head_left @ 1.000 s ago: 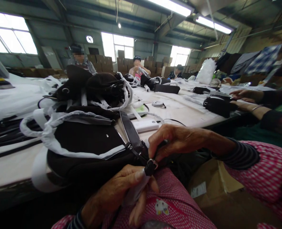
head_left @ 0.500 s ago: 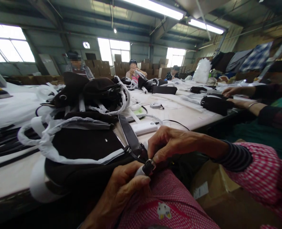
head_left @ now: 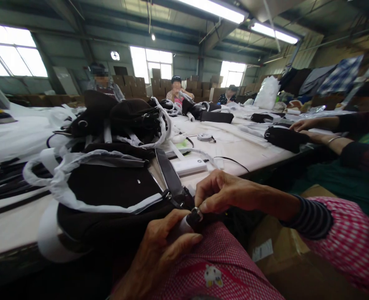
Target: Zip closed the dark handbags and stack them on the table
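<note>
A black strap end with a metal buckle (head_left: 196, 214) is between my two hands, just above my lap. My left hand (head_left: 164, 246) is closed round the strap below the buckle, where white wrapping covers it. The fingertips of my right hand (head_left: 218, 193) pinch at the buckle from above. Beside them, at the table's edge, lies a black bag (head_left: 106, 187) with a white-wrapped handle (head_left: 68, 200). A dark strap (head_left: 168, 171) with metal fittings runs from the bag towards the buckle.
More black bags (head_left: 128, 118) are heaped behind on the table (head_left: 250, 154). A white box-shaped device (head_left: 189, 166) with a cable lies nearby. At the right, another person's hands (head_left: 315, 129) touch a black bag. A cardboard box (head_left: 281, 250) stands below right.
My left thumb has lifted slightly off the strap, and my right fingers have shifted a little at the buckle. The view has moved slightly. The other person's hands have come closer together.
</note>
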`<state>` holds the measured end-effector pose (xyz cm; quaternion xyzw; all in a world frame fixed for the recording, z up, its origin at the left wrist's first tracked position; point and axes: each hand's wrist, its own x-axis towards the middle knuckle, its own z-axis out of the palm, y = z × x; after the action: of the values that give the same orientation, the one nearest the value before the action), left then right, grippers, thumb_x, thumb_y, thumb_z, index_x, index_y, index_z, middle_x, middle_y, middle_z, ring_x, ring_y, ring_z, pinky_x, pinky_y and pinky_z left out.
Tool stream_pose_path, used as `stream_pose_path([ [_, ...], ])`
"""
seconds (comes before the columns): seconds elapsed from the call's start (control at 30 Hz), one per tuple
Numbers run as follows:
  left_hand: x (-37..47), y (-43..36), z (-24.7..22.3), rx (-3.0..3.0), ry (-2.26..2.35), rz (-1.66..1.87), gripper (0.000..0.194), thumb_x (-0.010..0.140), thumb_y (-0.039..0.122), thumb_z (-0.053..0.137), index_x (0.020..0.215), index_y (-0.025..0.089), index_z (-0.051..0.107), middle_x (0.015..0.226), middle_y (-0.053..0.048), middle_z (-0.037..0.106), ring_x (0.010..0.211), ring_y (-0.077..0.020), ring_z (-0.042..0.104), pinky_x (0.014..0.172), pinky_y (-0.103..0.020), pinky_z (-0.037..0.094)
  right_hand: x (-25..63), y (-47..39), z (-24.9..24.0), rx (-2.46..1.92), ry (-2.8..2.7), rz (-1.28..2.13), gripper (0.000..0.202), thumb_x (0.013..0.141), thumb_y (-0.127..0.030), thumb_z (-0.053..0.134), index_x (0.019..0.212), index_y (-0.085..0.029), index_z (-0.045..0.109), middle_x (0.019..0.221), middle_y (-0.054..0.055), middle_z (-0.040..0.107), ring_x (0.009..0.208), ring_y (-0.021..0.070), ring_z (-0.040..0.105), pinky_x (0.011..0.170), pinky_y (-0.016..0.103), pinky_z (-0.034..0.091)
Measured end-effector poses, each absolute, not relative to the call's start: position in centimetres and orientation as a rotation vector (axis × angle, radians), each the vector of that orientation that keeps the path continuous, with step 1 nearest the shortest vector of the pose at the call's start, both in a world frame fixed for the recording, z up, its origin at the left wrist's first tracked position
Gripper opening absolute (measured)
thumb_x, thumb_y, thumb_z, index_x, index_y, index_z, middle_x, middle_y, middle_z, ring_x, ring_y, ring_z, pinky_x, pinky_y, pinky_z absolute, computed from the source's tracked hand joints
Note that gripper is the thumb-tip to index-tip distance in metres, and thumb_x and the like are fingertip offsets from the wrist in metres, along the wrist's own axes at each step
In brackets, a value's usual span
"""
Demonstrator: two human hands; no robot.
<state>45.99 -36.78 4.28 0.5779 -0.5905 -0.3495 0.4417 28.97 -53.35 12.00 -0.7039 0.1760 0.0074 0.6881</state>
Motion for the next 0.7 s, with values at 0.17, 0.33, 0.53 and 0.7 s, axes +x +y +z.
stream_pose_path([
  [0.17,46.5,-36.7,3.5,1.419,-1.439,-0.925,0.033,0.099,0.050,0.059,0.114,0.025,0.073,0.087,0.001,0.071,0.077,-0.0152,0.062,0.070,-0.022,0.046,29.1,-53.0,11.0,-1.502,0.446,-0.063,0.019,0.071,-0.026,0.079,0.076,-0.010,0.071,0.054,-0.004,0.054,0.045,0.0044,0.036,0.041,0.017,0.023],
  [0.33,46.1,-37.1,2.9,1.434,-1.335,-0.900,0.029,0.092,0.047,0.069,0.109,0.024,0.076,0.077,0.002,0.070,0.067,-0.0145,0.061,0.060,-0.021,0.045,29.4,-52.4,10.5,-1.468,0.447,-0.080,0.018,0.070,-0.025,0.077,0.076,-0.009,0.070,0.052,-0.005,0.053,0.043,0.0041,0.036,0.040,0.017,0.023],
  [0.53,45.6,-37.1,3.6,1.454,-1.342,-0.675,0.019,0.090,0.036,0.072,0.103,0.024,0.077,0.081,0.000,0.075,0.069,-0.0148,0.065,0.065,-0.022,0.046,29.5,-52.4,10.2,-1.462,0.438,-0.054,0.019,0.071,-0.026,0.078,0.077,-0.009,0.070,0.052,-0.006,0.052,0.043,0.0041,0.035,0.040,0.017,0.025],
  [0.7,46.1,-37.0,4.5,1.254,-1.100,-1.233,0.035,0.089,0.048,0.072,0.105,0.017,0.076,0.079,-0.005,0.074,0.063,-0.0144,0.064,0.059,-0.021,0.047,29.1,-52.7,11.1,-1.649,0.385,-0.033,0.021,0.077,-0.028,0.078,0.086,-0.009,0.073,0.066,-0.002,0.061,0.053,0.0053,0.044,0.047,0.016,0.030],
])
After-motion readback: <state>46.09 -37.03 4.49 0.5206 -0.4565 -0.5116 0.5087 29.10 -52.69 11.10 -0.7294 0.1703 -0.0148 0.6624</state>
